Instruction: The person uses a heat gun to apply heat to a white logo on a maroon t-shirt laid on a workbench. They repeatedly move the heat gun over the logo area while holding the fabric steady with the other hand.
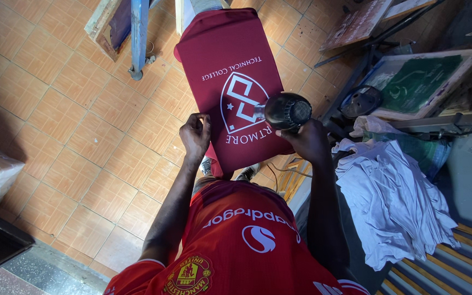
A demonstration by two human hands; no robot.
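Maroon shirt (230, 82) over, seemingly, tiled floor (72, 120).

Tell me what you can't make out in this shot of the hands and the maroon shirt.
- Head view: the board under the maroon shirt is covered by the cloth.
- The heat gun nozzle and part of the white print sit behind its black body.
- Right hand fingers wrap out of sight round the handle.
- Left hand fingertips curl under at the shirt's edge.

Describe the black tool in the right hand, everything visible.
The black heat gun looks like hard plastic, with a round, ribbed rear vent facing the camera. Its silvery nozzle points toward the white printed crest on the maroon shirt, apparently just above it. The right hand grips it from below; the handle is hidden, and no cord is clearly traceable.
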